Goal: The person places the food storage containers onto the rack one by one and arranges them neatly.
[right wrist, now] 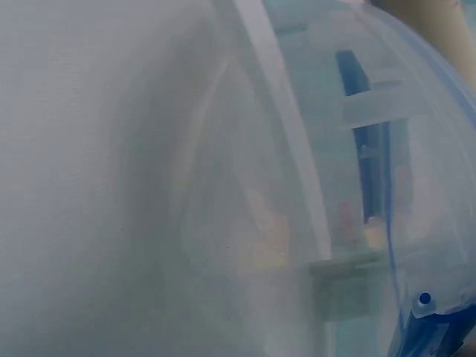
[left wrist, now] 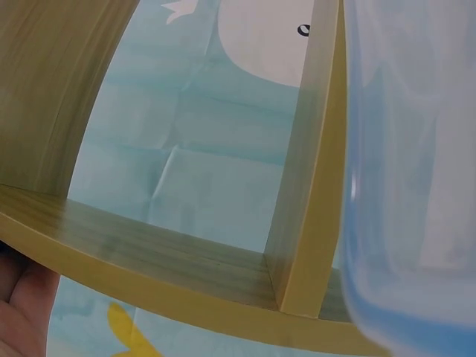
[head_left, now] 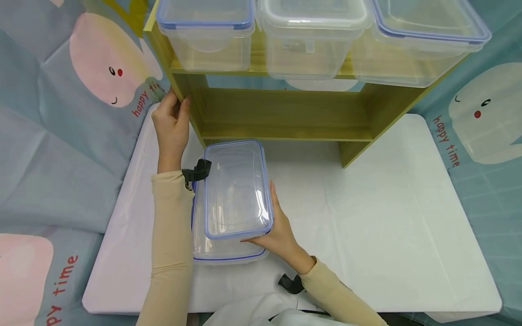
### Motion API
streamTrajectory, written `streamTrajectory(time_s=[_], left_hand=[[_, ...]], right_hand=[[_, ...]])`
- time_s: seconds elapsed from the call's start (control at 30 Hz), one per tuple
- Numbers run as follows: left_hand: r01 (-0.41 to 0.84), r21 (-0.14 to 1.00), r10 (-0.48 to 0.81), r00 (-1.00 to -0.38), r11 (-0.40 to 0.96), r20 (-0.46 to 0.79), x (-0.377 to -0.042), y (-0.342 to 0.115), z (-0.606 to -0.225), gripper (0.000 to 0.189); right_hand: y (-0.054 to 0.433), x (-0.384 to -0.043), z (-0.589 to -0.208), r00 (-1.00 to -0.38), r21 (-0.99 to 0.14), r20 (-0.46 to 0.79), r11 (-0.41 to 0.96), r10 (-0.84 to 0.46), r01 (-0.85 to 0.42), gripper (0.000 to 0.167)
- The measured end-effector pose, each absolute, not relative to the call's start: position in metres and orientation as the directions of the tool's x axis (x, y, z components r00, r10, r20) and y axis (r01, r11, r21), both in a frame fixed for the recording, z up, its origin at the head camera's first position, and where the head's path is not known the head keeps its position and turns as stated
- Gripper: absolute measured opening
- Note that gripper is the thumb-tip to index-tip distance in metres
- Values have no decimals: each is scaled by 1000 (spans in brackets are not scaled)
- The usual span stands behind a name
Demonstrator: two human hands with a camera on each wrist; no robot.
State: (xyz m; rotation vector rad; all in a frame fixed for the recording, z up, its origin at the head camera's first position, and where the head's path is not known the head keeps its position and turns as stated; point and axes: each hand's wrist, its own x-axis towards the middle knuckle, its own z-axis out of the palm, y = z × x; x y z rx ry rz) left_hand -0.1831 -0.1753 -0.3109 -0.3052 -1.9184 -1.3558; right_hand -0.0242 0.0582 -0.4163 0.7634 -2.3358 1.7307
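My left hand (head_left: pixel 172 124) is at the left side panel of a wooden shelf (head_left: pixel 285 108), pinching its front edge between thumb and fingers. Part of that hand (left wrist: pixel 28 309) shows below the panel in the left wrist view. With my right hand (head_left: pixel 281 233) I hold a clear food container (head_left: pixel 236 190) with a blue-rimmed lid by its lower right corner. It overlaps a second, larger clear container (head_left: pixel 228 251) beneath it, also blue-edged. Clear plastic and a blue clip (right wrist: pixel 435 335) fill much of the right wrist view; the right hand itself is hidden there.
Three lidded clear containers stand along the shelf's upper board: a blue-rimmed left one (head_left: pixel 210 45), a white-lidded middle one (head_left: pixel 310 54) and a blue-rimmed right one (head_left: pixel 408 63). The shelf stands on a white table (head_left: pixel 391 235). Patterned blue cloth (head_left: pixel 73 167) hangs around it.
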Motion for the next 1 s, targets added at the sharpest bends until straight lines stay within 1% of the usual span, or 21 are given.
streamTrajectory(time_s=[0.13,0.33,0.43,0.57,0.63,0.73,0.8,0.87,1.0], left_hand=[[575,715,-230,-692,397,684,-183,-174,-309,19],[569,720,-233,-696,398,679,-183,-173,-309,18],[566,727,-236,-701,390,673,-184,-172,-309,17],[557,740,-246,-710,378,660,-183,-171,-308,17],[549,748,-258,-713,373,652,-183,-171,-308,18],[542,759,-276,-716,360,642,-182,-172,-308,19],[544,760,-280,-714,355,641,-182,-172,-308,19],[545,762,-281,-715,351,641,-182,-172,-309,20],[542,761,-279,-716,356,640,-182,-172,-310,20]], right_hand=[[62,-23,-404,-875,-871,368,214,-314,-443,128],[77,-29,-427,-908,-917,280,193,-312,-349,131],[87,-30,-432,-907,-917,291,183,-304,-355,127],[101,-31,-436,-888,-900,344,165,-304,-405,124],[104,-31,-438,-887,-906,337,147,-316,-397,126],[104,-34,-440,-888,-925,300,120,-349,-360,134],[101,-36,-438,-887,-934,281,108,-367,-341,138],[98,-37,-431,-881,-932,286,104,-377,-348,137],[93,-34,-413,-879,-931,278,118,-387,-346,128]])
